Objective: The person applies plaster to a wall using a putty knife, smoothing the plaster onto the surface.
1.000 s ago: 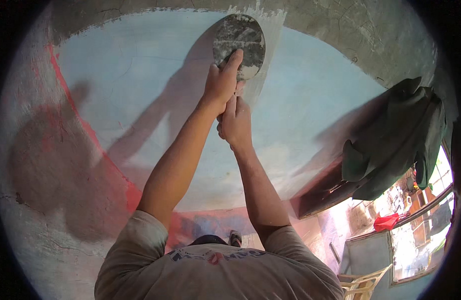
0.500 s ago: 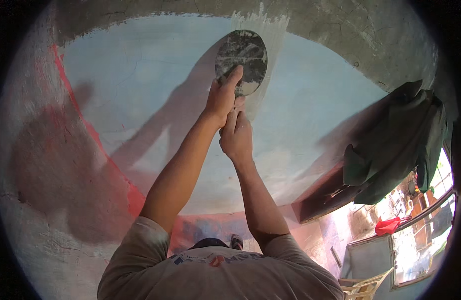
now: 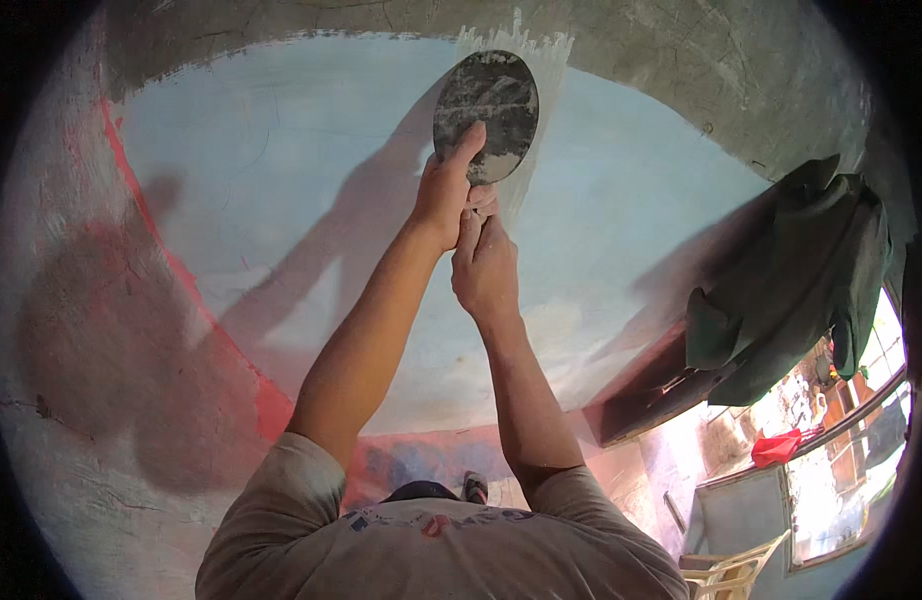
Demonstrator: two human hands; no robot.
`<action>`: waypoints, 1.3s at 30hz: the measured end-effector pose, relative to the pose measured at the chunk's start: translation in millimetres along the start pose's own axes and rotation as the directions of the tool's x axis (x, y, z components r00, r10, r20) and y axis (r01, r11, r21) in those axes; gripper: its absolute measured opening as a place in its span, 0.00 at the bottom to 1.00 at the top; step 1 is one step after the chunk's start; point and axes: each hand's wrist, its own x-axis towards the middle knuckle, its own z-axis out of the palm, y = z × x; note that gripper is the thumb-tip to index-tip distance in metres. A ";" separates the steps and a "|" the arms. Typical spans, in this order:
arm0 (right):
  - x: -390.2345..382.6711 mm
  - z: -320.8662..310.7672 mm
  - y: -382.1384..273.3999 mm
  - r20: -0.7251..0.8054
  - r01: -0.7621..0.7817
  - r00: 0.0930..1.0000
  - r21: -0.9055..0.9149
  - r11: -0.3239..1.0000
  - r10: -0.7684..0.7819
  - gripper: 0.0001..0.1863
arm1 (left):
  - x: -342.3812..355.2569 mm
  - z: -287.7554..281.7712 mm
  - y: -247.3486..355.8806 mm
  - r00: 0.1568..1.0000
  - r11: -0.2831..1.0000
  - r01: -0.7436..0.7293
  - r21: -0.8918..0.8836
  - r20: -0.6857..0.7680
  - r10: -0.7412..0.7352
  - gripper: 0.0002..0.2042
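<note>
My left hand (image 3: 449, 195) is closed on the lower edge of a dark oval plate (image 3: 488, 105), its thumb lying over the face. Grey, dried-looking smears mark the plate, which is held up in front of a pale blue wall (image 3: 281, 130). My right hand (image 3: 486, 268) is just below, with fingers closed close to the left fingertips; whatever it grips is hidden. Behind the plate runs a whitish smeared strip (image 3: 548, 75) on the wall, ragged at its top end.
Bare grey plaster (image 3: 661, 40) borders the blue area above, and a red painted line (image 3: 171, 260) bounds it at left. Dark cloth (image 3: 791, 280) hangs at right above a bright opening with a red cloth (image 3: 776, 447). A pale chair (image 3: 736, 575) stands at lower right.
The oval plate and my left hand have shifted slightly up. My right hand has moved a little to the right, still close under the left.
</note>
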 end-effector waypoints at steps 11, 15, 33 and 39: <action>0.6 -33.6 -5.5 -0.008 0.062 0.998 -0.062 0.996 -0.063 0.26 | 2.7 4.9 -13.3 0.984 0.994 0.038 -0.107 0.175 -0.018 0.17; 8.5 -53.3 -23.3 0.082 -0.030 0.996 -0.014 0.999 0.031 0.27 | 5.4 27.0 -10.8 0.998 0.992 -0.028 -0.126 0.057 0.036 0.17; 4.2 -50.9 -25.9 0.064 0.002 0.998 -0.084 0.996 0.003 0.26 | 3.7 21.8 -11.3 0.999 0.996 0.016 -0.087 0.041 -0.013 0.18; 14.0 -45.1 -8.2 0.051 0.024 0.998 -0.019 1.000 -0.023 0.30 | 10.0 18.7 -12.5 0.998 0.998 0.041 -0.050 0.052 -0.039 0.18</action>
